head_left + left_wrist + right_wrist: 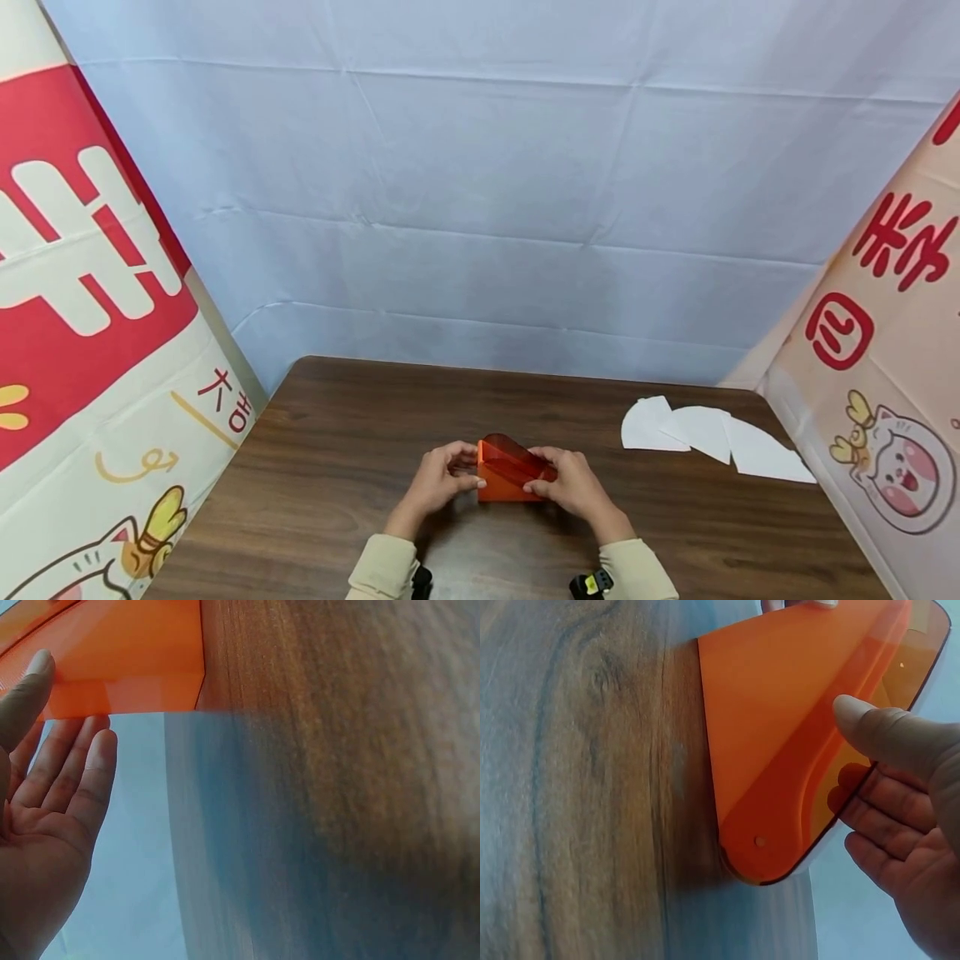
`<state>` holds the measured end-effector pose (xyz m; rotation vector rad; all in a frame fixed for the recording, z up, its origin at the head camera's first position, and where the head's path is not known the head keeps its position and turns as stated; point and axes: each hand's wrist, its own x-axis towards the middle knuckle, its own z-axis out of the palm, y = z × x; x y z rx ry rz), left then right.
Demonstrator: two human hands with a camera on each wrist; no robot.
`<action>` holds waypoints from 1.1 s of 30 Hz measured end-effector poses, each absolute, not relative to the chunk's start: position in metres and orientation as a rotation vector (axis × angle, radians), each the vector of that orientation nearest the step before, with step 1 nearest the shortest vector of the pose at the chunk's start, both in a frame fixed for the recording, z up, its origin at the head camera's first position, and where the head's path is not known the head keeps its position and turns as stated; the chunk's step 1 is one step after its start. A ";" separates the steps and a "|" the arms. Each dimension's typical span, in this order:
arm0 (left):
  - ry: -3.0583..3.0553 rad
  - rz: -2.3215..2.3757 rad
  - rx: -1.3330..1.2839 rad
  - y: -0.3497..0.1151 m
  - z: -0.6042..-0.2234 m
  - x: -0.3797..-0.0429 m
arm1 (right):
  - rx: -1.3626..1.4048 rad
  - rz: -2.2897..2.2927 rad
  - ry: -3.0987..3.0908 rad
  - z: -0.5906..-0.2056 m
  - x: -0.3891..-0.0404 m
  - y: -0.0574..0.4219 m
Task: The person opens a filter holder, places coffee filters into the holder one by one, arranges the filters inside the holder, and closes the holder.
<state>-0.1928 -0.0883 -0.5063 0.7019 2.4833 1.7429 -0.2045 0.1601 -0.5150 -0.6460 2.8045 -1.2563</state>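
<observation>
An orange plastic case [498, 487] with a see-through orange lid [517, 458] stands upright near the middle of the table, between both hands. At its left edge, my left hand [438, 481] pinches it, thumb in front and fingers behind. The left wrist view shows that thumb on the case's orange face [139, 656]. My right hand [573, 482] holds the lid at the right side, its fingers partly visible through the plastic. In the right wrist view, a small round pin [760, 841] sits at the case's rounded lower corner, and the lid extends past the sloping edge of the orange body.
Several white fan-shaped paper sheets [701, 429] lie overlapping at the right rear of the brown wooden table [360, 408]. A pale blue cloth [480, 208] hangs behind the table. Printed cloths [82, 333] stand at both sides.
</observation>
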 end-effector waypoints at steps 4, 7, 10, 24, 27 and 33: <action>2.478 1.748 0.712 -0.088 -0.506 -0.194 | -0.625 -1.257 2.855 -0.514 -0.204 0.163; 2.468 1.754 0.698 -0.088 -0.511 -0.197 | -0.610 -1.250 2.874 -0.513 -0.204 0.165; 2.464 1.761 0.694 -0.088 -0.518 -0.201 | -0.601 -1.234 2.897 -0.513 -0.203 0.167; 2.474 1.742 0.704 -0.091 -0.541 -0.211 | -0.487 -1.223 2.920 -0.510 -0.200 0.182; 2.471 1.735 0.681 -0.090 -0.540 -0.211 | -0.445 -1.233 2.915 -0.510 -0.200 0.184; 2.468 1.743 0.714 -0.088 -0.523 -0.202 | -0.371 -1.281 2.882 -0.511 -0.197 0.188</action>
